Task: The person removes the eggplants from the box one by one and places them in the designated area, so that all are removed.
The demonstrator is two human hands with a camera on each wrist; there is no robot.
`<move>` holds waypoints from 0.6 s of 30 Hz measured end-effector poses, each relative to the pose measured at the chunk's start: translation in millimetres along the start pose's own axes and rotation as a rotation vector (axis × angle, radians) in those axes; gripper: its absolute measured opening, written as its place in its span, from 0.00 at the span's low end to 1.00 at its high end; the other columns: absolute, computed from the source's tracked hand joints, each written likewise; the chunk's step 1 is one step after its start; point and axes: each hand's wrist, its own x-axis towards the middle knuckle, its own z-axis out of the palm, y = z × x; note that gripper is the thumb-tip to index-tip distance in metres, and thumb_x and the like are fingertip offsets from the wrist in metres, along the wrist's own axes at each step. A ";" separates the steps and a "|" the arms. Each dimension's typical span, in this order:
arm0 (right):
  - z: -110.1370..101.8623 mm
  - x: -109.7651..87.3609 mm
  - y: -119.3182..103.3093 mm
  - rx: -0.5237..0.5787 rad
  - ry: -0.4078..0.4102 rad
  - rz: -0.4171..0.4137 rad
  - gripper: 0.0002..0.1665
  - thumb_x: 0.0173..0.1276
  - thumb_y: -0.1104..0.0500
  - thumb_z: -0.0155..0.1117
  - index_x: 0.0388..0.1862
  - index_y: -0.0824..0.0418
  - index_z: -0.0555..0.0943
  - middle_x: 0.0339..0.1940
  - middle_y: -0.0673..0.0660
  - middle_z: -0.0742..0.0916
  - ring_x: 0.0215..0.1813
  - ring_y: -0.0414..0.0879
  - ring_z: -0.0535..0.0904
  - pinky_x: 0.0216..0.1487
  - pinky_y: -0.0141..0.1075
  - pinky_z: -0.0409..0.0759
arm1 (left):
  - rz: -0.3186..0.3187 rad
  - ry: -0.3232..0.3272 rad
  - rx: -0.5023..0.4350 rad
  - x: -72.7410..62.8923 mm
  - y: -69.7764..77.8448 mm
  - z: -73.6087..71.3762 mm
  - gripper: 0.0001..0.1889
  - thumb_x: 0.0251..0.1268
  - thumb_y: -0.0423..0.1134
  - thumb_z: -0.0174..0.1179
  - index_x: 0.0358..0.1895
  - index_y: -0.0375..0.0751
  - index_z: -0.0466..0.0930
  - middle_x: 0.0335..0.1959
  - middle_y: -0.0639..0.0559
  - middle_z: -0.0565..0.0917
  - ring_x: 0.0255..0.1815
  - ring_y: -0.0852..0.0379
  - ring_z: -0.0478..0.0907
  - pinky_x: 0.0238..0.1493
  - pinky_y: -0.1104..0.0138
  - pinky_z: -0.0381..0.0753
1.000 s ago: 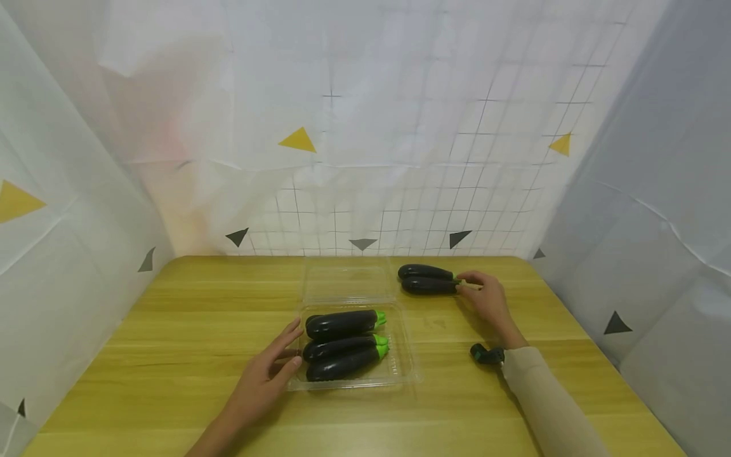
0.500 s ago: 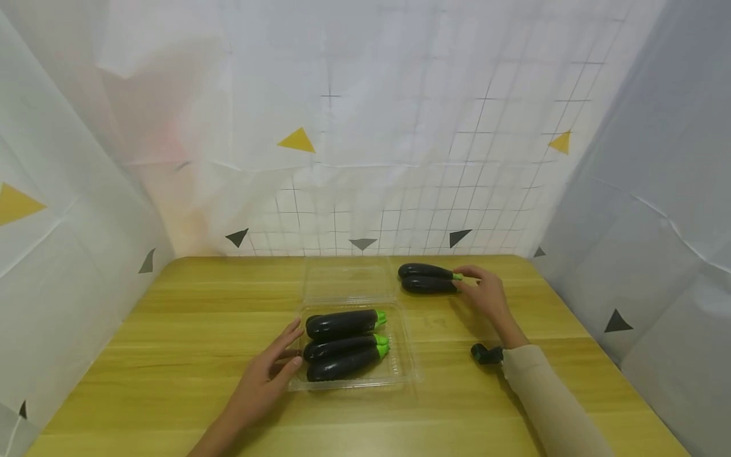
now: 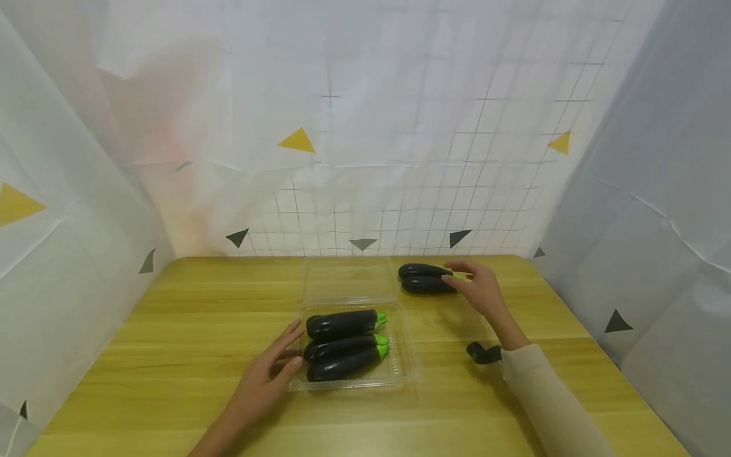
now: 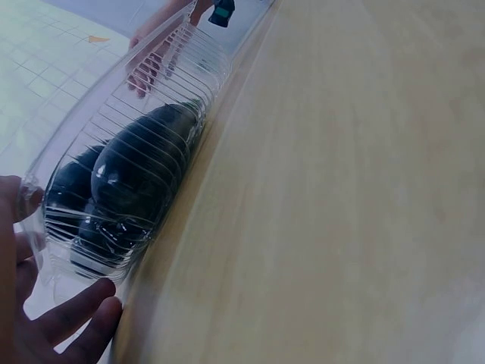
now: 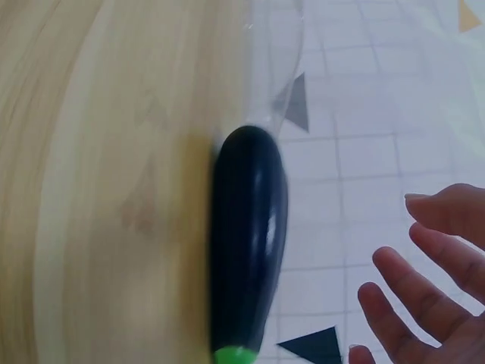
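Several dark eggplants (image 3: 342, 365) with green stem ends lie in an open clear plastic clamshell box (image 3: 402, 381). My left hand (image 3: 264, 374) is at the left side of the box, fingers spread, fingertips right at its rim and wall (image 4: 151, 144). Farther back on the right, two more eggplants (image 3: 425, 285) lie side by side on the table, stems pointing right. My right hand (image 3: 480, 289) is over their stem ends, fingers apart and partly covering the stems in the head view. In the right wrist view, a gap shows between the fingers (image 5: 413, 292) and the near eggplant (image 5: 248, 243).
The box's clear lid (image 3: 348, 282) lies folded back on the wooden table (image 3: 200, 330), left of the two loose eggplants. White sheets (image 3: 365, 127) with black and yellow triangles wall the table behind and on both sides. A small black device (image 3: 484, 353) sits at the right wrist.
My right hand has moved slightly left, from the stem ends of the loose eggplants to farther over them. The left hand, the box and the eggplants have stayed in place.
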 end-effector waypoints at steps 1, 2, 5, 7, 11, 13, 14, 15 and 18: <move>0.1 0.1 -3.2 0.006 -0.008 -0.003 0.21 0.73 0.54 0.73 0.58 0.65 0.85 0.57 0.65 0.87 0.61 0.63 0.80 0.64 0.66 0.73 | 0.001 0.001 -0.002 -0.1 0.2 0.0 0.26 0.79 0.32 0.59 0.76 0.39 0.70 0.80 0.43 0.63 0.58 0.45 0.84 0.56 0.57 0.85; 0.2 0.0 -6.3 0.012 -0.015 -0.004 0.21 0.73 0.53 0.73 0.58 0.65 0.85 0.57 0.65 0.87 0.61 0.62 0.80 0.64 0.65 0.74 | 0.001 0.001 -0.004 -0.2 0.4 -0.1 0.26 0.79 0.31 0.59 0.76 0.39 0.70 0.80 0.43 0.63 0.58 0.44 0.84 0.56 0.57 0.85; 0.6 -0.3 -15.8 0.017 -0.049 -0.008 0.21 0.73 0.52 0.73 0.58 0.63 0.86 0.56 0.63 0.88 0.61 0.61 0.80 0.64 0.65 0.74 | -0.001 0.000 -0.010 0.0 1.2 0.1 0.26 0.79 0.31 0.59 0.76 0.38 0.69 0.80 0.43 0.63 0.58 0.44 0.84 0.56 0.57 0.85; 0.7 -0.7 -22.3 0.012 -0.079 -0.017 0.20 0.73 0.52 0.72 0.58 0.62 0.86 0.56 0.61 0.88 0.61 0.60 0.80 0.64 0.65 0.74 | -0.003 0.000 -0.012 0.2 1.7 0.3 0.26 0.79 0.32 0.59 0.76 0.37 0.69 0.81 0.43 0.63 0.58 0.44 0.84 0.56 0.57 0.85; 1.5 -1.9 -36.2 0.007 -0.122 -0.029 0.19 0.74 0.52 0.71 0.58 0.61 0.87 0.57 0.60 0.87 0.61 0.59 0.79 0.63 0.65 0.74 | -0.009 0.002 -0.007 0.7 2.5 0.3 0.26 0.79 0.32 0.59 0.76 0.38 0.69 0.80 0.43 0.63 0.58 0.44 0.84 0.56 0.57 0.85; 1.9 -2.8 -42.2 0.014 -0.132 -0.032 0.20 0.74 0.52 0.72 0.58 0.60 0.87 0.58 0.59 0.87 0.61 0.58 0.79 0.64 0.65 0.74 | -0.012 0.003 -0.004 0.9 2.4 0.2 0.26 0.79 0.32 0.59 0.76 0.38 0.70 0.80 0.43 0.63 0.58 0.44 0.84 0.56 0.57 0.85; 2.0 -3.4 -44.6 0.017 -0.135 -0.034 0.20 0.74 0.52 0.72 0.59 0.60 0.87 0.58 0.59 0.87 0.61 0.58 0.80 0.64 0.64 0.74 | -0.013 0.004 -0.003 0.8 2.2 0.2 0.26 0.79 0.32 0.59 0.76 0.39 0.70 0.80 0.43 0.63 0.58 0.44 0.84 0.56 0.57 0.85; 2.1 -3.9 -46.5 0.021 -0.137 -0.037 0.19 0.74 0.52 0.72 0.58 0.60 0.87 0.58 0.58 0.88 0.61 0.57 0.80 0.63 0.64 0.74 | -0.014 0.004 -0.003 0.7 1.8 0.2 0.26 0.79 0.32 0.59 0.76 0.39 0.70 0.80 0.43 0.63 0.58 0.45 0.84 0.56 0.57 0.85; 2.4 -5.8 -52.1 0.038 -0.144 -0.044 0.19 0.74 0.52 0.72 0.58 0.59 0.87 0.57 0.57 0.88 0.60 0.56 0.80 0.63 0.62 0.75 | -0.010 0.001 -0.005 0.2 0.4 0.2 0.26 0.79 0.32 0.59 0.76 0.39 0.70 0.80 0.43 0.63 0.58 0.45 0.84 0.56 0.58 0.85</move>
